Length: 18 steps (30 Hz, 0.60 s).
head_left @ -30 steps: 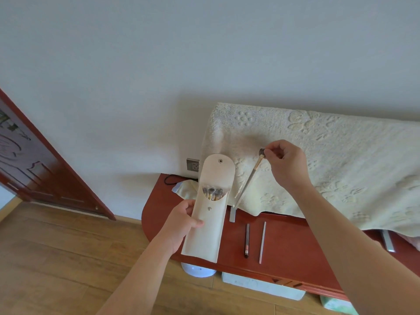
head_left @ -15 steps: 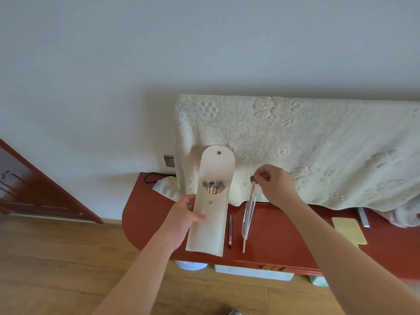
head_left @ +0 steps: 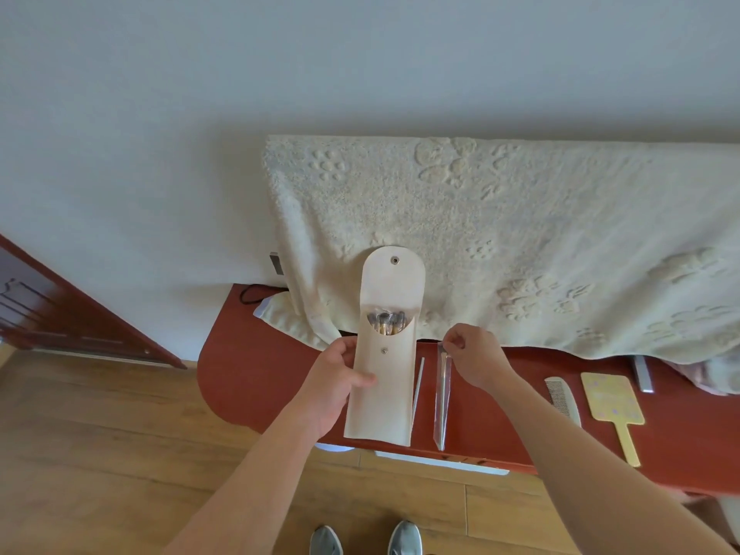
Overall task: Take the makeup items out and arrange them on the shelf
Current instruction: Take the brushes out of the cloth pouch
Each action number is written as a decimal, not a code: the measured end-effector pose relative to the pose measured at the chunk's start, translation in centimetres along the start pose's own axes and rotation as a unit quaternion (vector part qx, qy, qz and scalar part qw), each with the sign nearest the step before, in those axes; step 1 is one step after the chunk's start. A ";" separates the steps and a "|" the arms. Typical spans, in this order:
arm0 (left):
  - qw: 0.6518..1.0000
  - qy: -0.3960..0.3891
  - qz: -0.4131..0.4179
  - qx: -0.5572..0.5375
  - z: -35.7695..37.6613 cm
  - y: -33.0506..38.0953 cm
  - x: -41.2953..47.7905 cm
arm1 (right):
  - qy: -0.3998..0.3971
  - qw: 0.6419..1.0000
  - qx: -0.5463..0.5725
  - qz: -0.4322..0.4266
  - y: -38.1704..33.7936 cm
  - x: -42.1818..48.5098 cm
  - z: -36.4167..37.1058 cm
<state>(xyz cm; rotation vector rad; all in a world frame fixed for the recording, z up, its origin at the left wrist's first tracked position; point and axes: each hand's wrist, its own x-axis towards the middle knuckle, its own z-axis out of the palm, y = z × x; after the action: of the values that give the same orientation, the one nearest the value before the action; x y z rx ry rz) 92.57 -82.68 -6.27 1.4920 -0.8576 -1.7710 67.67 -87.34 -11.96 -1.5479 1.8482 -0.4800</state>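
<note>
My left hand (head_left: pixel 336 380) grips a cream brush pouch (head_left: pixel 386 378) upright over the red shelf (head_left: pixel 256 378), its flap open. Several brush heads (head_left: pixel 386 320) show in the pouch mouth. My right hand (head_left: pixel 474 356) pinches the top of a makeup brush in a clear sleeve (head_left: pixel 442 398), which lies along the shelf toward its front edge. A thin silver-handled brush (head_left: pixel 417 388) lies on the shelf between the pouch and the sleeved brush.
A cream blanket (head_left: pixel 500 242) hangs over something at the back of the shelf. A white comb (head_left: pixel 560 398), a yellow hand mirror (head_left: pixel 614 404) and a silver item (head_left: pixel 642 374) lie at the right. A wall socket (head_left: pixel 276 263), a red door (head_left: pixel 60 310) and wooden floor are at left.
My right hand brought the sleeved brush down from in front of the blanket to the shelf, beside the earlier brushes. The left hand kept hold of the pouch. The view shifted.
</note>
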 end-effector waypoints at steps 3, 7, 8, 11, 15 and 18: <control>1.000 0.005 0.004 -0.002 0.8 -0.4 0.3 | -0.021 1.000 -0.001 0.014 1.8 1.0 1.2; 1.000 0.009 0.007 -0.006 1.5 -0.6 0.6 | -0.050 0.998 -0.021 0.017 3.3 2.5 2.7; 1.000 0.009 0.006 -0.008 1.6 -0.6 0.7 | -0.055 0.998 -0.027 0.019 3.6 2.8 3.1; 1.000 0.007 0.008 -0.008 1.6 -0.7 1.1 | -0.065 0.997 -0.041 0.025 4.7 3.6 4.1; 1.000 0.003 0.009 -0.006 2.0 -0.9 1.5 | -0.056 0.996 -0.068 0.022 6.1 4.3 5.3; 1.000 0.003 0.006 -0.010 2.3 -1.1 1.9 | -0.046 0.996 -0.074 0.023 6.7 4.7 5.9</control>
<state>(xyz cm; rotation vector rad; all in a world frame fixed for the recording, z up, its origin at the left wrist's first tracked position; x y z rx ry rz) 89.96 -83.45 -7.94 1.4765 -0.8426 -1.7596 66.67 -89.57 -21.76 -1.5926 1.8797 -0.2502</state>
